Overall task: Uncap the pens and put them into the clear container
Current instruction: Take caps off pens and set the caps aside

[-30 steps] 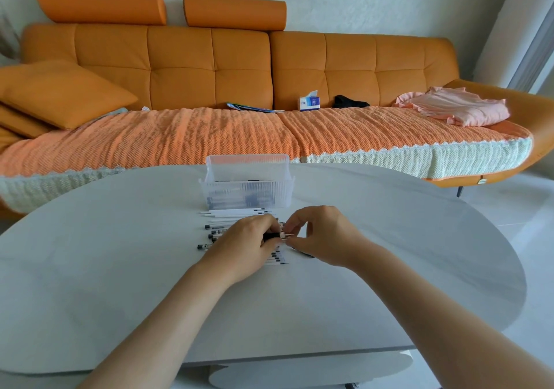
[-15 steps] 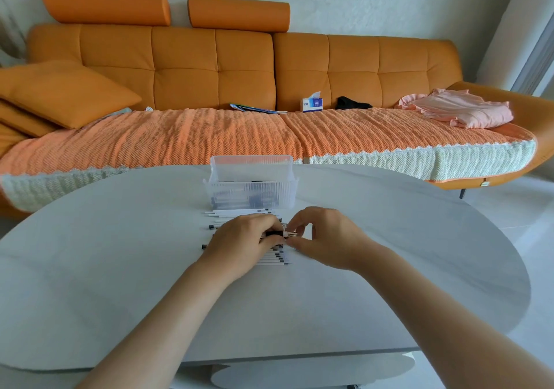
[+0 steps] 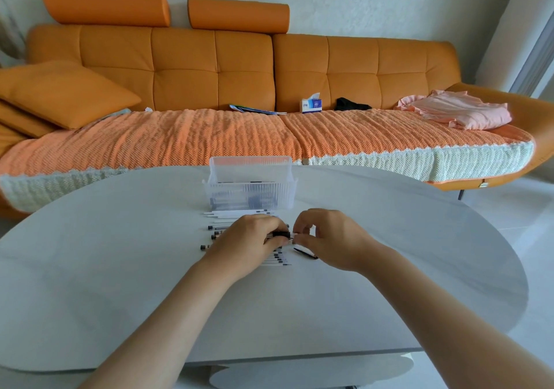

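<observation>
Just in front of the clear container, a ribbed, rectangular plastic tub with dark-and-white pens showing dimly through its wall, a row of slim white pens with black tips lies side by side on the smooth, pale grey oval counter. Above that row the left hand has its fingers curled round the barrel of one pen, while the right hand pinches that pen's pale end between thumb and forefinger. A thin black piece lies on the counter under the right hand, further from the container than the held pen.
</observation>
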`<state>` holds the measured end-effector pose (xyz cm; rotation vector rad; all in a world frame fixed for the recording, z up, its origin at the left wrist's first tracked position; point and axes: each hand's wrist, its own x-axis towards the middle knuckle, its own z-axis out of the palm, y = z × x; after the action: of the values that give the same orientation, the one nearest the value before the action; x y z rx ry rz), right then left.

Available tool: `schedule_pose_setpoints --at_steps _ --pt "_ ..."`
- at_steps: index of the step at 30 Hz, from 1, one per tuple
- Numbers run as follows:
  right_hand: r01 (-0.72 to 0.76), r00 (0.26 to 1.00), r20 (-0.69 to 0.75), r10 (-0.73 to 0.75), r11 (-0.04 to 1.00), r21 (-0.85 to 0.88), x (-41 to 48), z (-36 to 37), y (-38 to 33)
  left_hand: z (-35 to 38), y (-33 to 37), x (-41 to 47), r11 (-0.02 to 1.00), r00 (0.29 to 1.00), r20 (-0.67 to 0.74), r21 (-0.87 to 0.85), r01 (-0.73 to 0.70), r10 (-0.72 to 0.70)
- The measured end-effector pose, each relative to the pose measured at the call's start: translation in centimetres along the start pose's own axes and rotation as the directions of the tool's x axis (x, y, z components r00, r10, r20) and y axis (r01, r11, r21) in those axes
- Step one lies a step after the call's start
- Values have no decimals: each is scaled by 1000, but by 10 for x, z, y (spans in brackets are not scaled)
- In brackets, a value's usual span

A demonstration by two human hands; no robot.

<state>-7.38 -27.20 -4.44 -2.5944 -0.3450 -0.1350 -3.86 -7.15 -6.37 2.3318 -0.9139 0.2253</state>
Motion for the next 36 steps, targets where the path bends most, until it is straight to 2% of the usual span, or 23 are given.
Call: schedule_pose_setpoints --at_steps 4,10,16,20,25,28,36 --pt "-26 1000 17 26 1000 -6 -1 0 2 2 4 1 1000 1000 -8 7 -16 16" --pt "-51 998 -36 51 999 -3 -1 -3 3 4 3 4 1000 1000 -15 -5 -5 5" --pt "-127 992 29 127 991 31 -3 -3 6 8 1 6 998 998 -38 38 -45 46" --pt "-177 982 57 181 982 -66 -4 -4 11 8 -2 6 997 998 -57 78 -12 17" --pt "-165 977 109 186 970 -177 -6 1 14 6 -5 -2 969 994 -106 242 54 -29" --pt "-169 976 113 185 975 -143 -6 0 16 6 -6 -3 971 994 -105 231 54 -30" --pt "-177 984 10 177 984 -8 -10 -5 26 9 -5 -3 980 999 -44 199 22 -14"
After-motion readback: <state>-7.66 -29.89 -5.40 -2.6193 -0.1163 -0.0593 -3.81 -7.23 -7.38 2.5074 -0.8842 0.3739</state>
